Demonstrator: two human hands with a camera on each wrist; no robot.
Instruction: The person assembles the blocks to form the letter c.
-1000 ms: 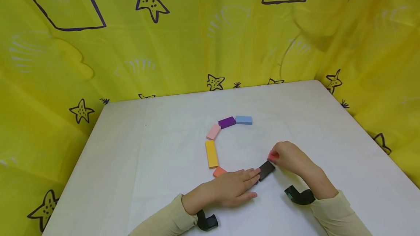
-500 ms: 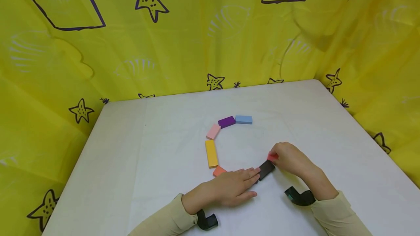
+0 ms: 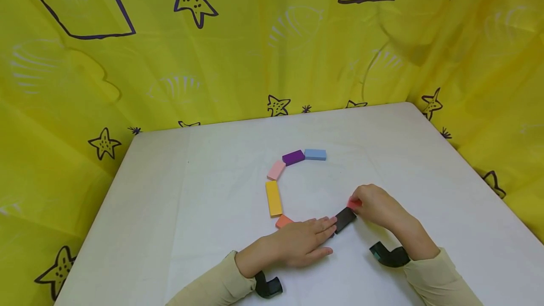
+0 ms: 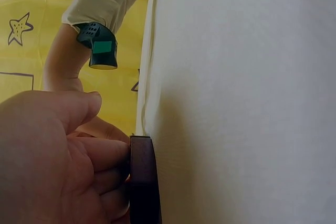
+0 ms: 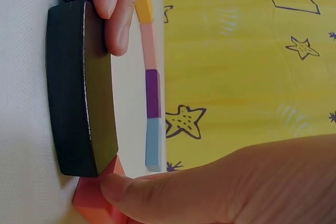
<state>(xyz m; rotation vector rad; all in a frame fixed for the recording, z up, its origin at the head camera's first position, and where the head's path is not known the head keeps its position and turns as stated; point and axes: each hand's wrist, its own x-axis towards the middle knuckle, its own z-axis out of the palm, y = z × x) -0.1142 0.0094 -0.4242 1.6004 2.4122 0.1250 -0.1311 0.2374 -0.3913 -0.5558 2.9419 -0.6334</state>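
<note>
My left hand (image 3: 299, 244) lies with straight fingers over a dark purple block (image 4: 144, 182), its fingertips touching the near end of a black block (image 3: 345, 220). Most of that purple block is hidden under the hand in the head view. My right hand (image 3: 378, 204) pinches a coral-red block (image 5: 97, 195) between thumb and fingers, at the black block's far end. In the right wrist view the red block meets the black block's end. An orange block (image 3: 283, 222) peeks out beside the left hand, partly covered.
A curve of flat blocks continues on the white table (image 3: 204, 192): yellow (image 3: 274, 199), light pink (image 3: 276, 170), purple (image 3: 293, 157) and light blue (image 3: 315, 155). Behind the table hangs a yellow curtain (image 3: 238, 51). Dark wrist cameras (image 3: 268, 285) jut below both sleeves.
</note>
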